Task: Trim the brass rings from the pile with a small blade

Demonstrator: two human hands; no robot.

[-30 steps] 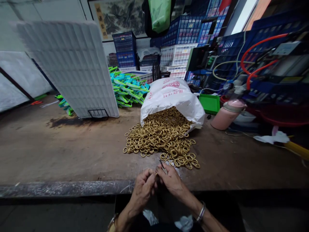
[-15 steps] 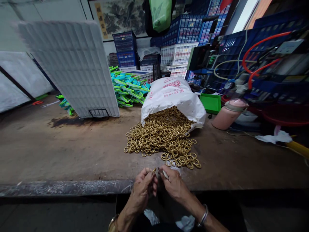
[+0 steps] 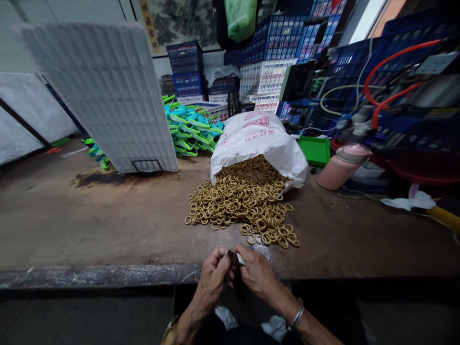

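My left hand (image 3: 212, 273) is closed in a pinch at the table's front edge. A gold-coloured ring showed in its fingertips a moment ago; now I make out only something small and dark there. Close against it, my right hand (image 3: 260, 270) is closed around a small tool with a white part (image 3: 240, 259), whose kind I cannot tell. The fingertips of both hands nearly meet. Just beyond them lies a heap of gold-coloured rings (image 3: 237, 203), spilling from the mouth of a white sack (image 3: 251, 136) with red print.
The wooden table (image 3: 108, 235) carries a pale ribbed panel (image 3: 104, 96) on a wire stand at left, with green-and-turquoise plastic pieces (image 3: 190, 127) behind it. A green tray (image 3: 314, 150) and a pink bottle (image 3: 343, 167) stand at right. Stacked crates (image 3: 268, 76) fill the back.
My hands have come closer together, and the tool in my right hand now meets the left fingertips. The gold ring there no longer shows clearly. The view has tilted slightly.
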